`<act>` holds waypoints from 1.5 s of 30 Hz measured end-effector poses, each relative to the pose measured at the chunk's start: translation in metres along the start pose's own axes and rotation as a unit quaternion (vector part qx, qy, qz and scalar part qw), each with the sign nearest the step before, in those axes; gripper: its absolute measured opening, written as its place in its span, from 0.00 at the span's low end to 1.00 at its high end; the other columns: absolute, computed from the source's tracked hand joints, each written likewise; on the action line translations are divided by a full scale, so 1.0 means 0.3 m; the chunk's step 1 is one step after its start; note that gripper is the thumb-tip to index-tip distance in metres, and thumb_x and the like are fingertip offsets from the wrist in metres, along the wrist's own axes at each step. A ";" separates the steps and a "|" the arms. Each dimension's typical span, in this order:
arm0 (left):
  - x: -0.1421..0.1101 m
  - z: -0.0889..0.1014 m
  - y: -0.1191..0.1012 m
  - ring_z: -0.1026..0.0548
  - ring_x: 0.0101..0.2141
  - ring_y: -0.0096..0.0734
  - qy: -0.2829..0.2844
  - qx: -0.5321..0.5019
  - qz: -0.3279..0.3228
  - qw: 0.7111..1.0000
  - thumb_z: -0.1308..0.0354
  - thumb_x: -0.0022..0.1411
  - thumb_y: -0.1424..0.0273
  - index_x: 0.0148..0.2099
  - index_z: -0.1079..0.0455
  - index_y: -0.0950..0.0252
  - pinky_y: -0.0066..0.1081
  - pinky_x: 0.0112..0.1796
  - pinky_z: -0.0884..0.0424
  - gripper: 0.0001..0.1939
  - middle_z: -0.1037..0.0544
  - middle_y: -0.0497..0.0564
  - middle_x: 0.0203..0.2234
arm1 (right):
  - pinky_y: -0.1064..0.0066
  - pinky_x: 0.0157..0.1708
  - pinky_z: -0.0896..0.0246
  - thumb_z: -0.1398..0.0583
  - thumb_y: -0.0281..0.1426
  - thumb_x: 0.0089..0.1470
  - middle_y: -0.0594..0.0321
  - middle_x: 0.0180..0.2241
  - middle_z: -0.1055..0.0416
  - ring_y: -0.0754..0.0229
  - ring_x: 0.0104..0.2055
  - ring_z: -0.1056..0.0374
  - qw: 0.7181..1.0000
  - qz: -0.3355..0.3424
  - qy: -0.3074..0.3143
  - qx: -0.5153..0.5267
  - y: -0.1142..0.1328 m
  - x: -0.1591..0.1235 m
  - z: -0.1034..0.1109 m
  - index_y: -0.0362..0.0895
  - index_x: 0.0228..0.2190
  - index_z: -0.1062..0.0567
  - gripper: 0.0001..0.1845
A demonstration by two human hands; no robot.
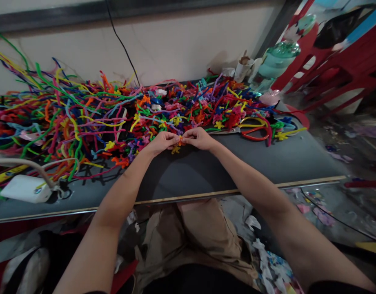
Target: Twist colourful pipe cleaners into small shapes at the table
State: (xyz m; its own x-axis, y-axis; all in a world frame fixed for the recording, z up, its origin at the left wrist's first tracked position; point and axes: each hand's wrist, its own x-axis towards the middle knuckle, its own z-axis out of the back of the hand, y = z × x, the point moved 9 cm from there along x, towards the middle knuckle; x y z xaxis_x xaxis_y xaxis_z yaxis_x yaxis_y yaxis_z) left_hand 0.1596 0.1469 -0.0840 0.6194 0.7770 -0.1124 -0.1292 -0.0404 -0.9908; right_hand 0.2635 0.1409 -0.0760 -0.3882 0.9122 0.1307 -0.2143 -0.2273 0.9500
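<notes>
My left hand (165, 142) and my right hand (199, 139) meet fingertip to fingertip over the front of the dark table (188, 175). Both are closed in a pinch on a small orange pipe cleaner piece (181, 141), mostly hidden by the fingers. Just below it shows a yellow pipe cleaner flower (175, 150); whether it is joined to the orange piece I cannot tell. Behind the hands spreads a thick heap of coloured pipe cleaners (92, 110), some loose and long, others bent into small flower shapes. Scissors (252, 130) with orange and yellow handles lie right of my right hand.
On the left front of the table lies a white power adapter (27, 188) with a cable. A white cup (243, 69) and a green clear bottle (276, 61) stand at the back right. Red chairs (343, 61) are beyond. Scraps litter the floor.
</notes>
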 end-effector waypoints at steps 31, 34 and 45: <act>-0.064 0.038 -0.160 0.24 0.40 0.33 -0.186 0.353 -0.297 0.867 0.46 0.66 0.62 0.43 0.25 0.64 0.34 0.42 0.28 0.12 0.20 0.55 0.36 | 0.73 0.29 0.37 0.33 0.44 0.44 0.59 0.26 0.24 0.65 0.28 0.33 0.996 -0.012 -0.067 0.060 -0.009 0.009 0.061 0.39 0.28 0.21 0.19; -0.118 -0.009 -0.208 0.24 0.42 0.34 -0.173 0.490 -0.374 0.768 0.49 0.68 0.67 0.44 0.25 0.63 0.36 0.47 0.29 0.12 0.20 0.54 0.37 | 0.74 0.27 0.39 0.32 0.43 0.42 0.61 0.24 0.26 0.66 0.28 0.33 0.994 -0.035 -0.024 0.105 -0.008 0.007 0.030 0.39 0.25 0.23 0.18; -0.145 -0.097 -0.212 0.25 0.41 0.34 -0.102 0.633 -0.399 0.656 0.56 0.70 0.70 0.42 0.28 0.66 0.32 0.40 0.30 0.15 0.22 0.56 0.34 | 0.72 0.30 0.37 0.36 0.36 0.45 0.61 0.26 0.24 0.63 0.29 0.30 0.999 -0.014 0.027 0.021 0.018 -0.001 -0.003 0.40 0.27 0.22 0.11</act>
State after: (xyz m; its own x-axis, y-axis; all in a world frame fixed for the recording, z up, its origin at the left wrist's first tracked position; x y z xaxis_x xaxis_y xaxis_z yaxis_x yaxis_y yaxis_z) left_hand 0.1636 0.0975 -0.0182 0.7811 0.3067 0.5439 -0.4460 0.8837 0.1422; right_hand 0.2616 0.1390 -0.0713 -0.4299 0.8984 0.0899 -0.1883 -0.1866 0.9642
